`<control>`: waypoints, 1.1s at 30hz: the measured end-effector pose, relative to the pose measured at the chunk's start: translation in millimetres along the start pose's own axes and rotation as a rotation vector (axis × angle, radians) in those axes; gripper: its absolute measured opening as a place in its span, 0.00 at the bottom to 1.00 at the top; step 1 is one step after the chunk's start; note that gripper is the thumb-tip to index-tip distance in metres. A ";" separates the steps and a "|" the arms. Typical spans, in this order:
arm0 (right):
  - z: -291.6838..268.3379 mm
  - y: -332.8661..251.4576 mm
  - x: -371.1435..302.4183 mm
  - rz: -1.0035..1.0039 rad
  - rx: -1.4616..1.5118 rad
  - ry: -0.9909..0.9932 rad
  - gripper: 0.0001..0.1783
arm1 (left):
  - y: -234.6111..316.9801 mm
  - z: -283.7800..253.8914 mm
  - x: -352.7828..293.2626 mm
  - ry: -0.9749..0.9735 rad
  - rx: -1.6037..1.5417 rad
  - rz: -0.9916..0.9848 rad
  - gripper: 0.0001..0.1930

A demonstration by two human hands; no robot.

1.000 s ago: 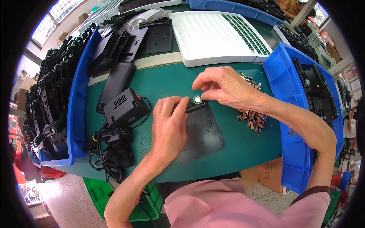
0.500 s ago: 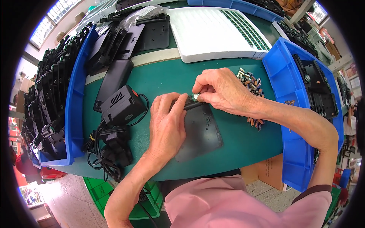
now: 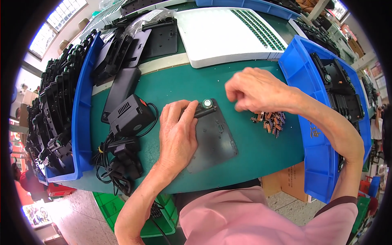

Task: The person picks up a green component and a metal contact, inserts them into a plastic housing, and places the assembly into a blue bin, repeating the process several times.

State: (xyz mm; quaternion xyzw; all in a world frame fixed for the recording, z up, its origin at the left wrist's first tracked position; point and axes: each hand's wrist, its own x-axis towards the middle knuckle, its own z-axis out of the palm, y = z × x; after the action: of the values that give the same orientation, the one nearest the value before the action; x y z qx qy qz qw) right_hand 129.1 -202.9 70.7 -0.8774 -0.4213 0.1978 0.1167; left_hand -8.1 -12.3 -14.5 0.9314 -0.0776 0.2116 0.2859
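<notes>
A flat black plastic panel [image 3: 214, 139] lies on the green table in front of me. My left hand [image 3: 177, 132] is closed on its raised far edge, thumb and fingers over the ridge. At that edge's right end sits a small round part [image 3: 208, 103] with a pale centre and green rim. My right hand [image 3: 257, 90] hangs apart from the panel, to its right, fingers curled in; whether anything is inside them is hidden. Just below it lies a pile of small circuit boards [image 3: 271, 122], brown and metallic, partly covered by the hand.
Blue bins with black plastic parts stand at the left [image 3: 83, 118] and right [image 3: 314, 163]. A white foam tray [image 3: 220, 36] with rows of green pieces lies at the back. Left of the panel are a black box-shaped device [image 3: 132, 116] and coiled cables [image 3: 108, 163].
My right hand has let go of the round part and moved right, over toward the circuit-board pile. The round part stays on the panel. My left hand keeps its hold.
</notes>
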 end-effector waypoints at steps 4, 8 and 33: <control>5.7 8.5 -26.2 -0.011 -0.141 -0.056 0.10 | 1.3 -0.1 0.9 0.005 -0.010 0.009 0.18; 18.5 18.2 -37.3 -0.025 -0.173 -0.042 0.11 | 1.1 -1.5 0.2 -0.005 -0.003 -0.003 0.18; 14.7 10.0 -21.7 0.080 0.751 -0.143 0.17 | 1.5 1.6 1.3 0.026 -0.022 0.016 0.18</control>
State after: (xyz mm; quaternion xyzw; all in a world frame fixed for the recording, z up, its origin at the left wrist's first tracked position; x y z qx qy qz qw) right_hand 117.2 -225.6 59.3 -0.7733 -0.2919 0.4033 0.3926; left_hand -6.7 -14.5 -14.4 0.9247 -0.0835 0.2250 0.2954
